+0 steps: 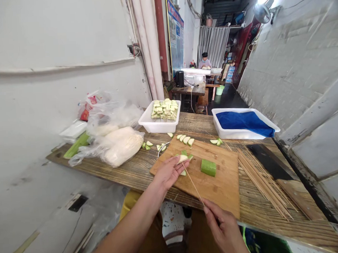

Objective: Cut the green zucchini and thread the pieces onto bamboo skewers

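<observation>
My left hand (169, 173) holds a pale zucchini slice (183, 158) with green skin between thumb and fingers, above the cutting board's left part. In my right hand (222, 226), thumb and fingers pinch a thin bamboo skewer (194, 185) near its lower end. The skewer slants up to the left, and its far end meets the slice; how deep it goes in I cannot tell. On the wooden cutting board (225, 191) lie a green zucchini chunk (208, 167) and a row of cut slices (185, 139). More pieces lie partly hidden behind my left hand.
A white tub (159, 127) of skewered slices stands behind the board. Right of it is a white tray (236, 134) with a blue cloth (243, 122). Loose skewers (262, 184) and a dark-bladed knife (271, 161) lie right. Plastic bags (122, 143) sit left. A person (204, 61) sits far back.
</observation>
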{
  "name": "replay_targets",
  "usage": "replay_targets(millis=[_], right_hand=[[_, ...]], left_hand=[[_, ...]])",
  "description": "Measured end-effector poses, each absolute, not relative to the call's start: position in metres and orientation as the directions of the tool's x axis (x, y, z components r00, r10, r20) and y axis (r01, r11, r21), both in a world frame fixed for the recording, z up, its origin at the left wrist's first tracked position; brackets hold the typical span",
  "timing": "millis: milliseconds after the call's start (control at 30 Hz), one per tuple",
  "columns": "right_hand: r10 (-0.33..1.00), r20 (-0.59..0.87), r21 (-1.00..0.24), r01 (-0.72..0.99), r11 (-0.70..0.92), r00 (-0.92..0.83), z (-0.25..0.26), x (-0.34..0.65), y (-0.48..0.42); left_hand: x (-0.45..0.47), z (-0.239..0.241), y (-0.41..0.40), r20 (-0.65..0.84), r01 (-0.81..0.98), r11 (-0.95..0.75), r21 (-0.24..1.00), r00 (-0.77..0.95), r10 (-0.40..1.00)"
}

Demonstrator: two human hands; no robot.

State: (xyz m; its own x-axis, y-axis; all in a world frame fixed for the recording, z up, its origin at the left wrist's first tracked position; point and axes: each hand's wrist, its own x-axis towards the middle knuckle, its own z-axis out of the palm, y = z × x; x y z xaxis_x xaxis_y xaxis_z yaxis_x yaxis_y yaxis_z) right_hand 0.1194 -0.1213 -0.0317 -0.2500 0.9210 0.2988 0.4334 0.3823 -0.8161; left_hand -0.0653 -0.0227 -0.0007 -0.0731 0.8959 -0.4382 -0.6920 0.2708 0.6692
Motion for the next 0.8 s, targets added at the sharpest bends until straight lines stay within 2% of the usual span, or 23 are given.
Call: replay_targets(millis=[800], right_hand=[[0.928,0.263,-0.818,0.449,0.359,-0.263,-0.0305,0.1215,-0.1235]], left_hand=[[-0.0627,-0.0063,-0.0277,-0.366,-0.655,0.245,0.715,-0.051,0.929]])
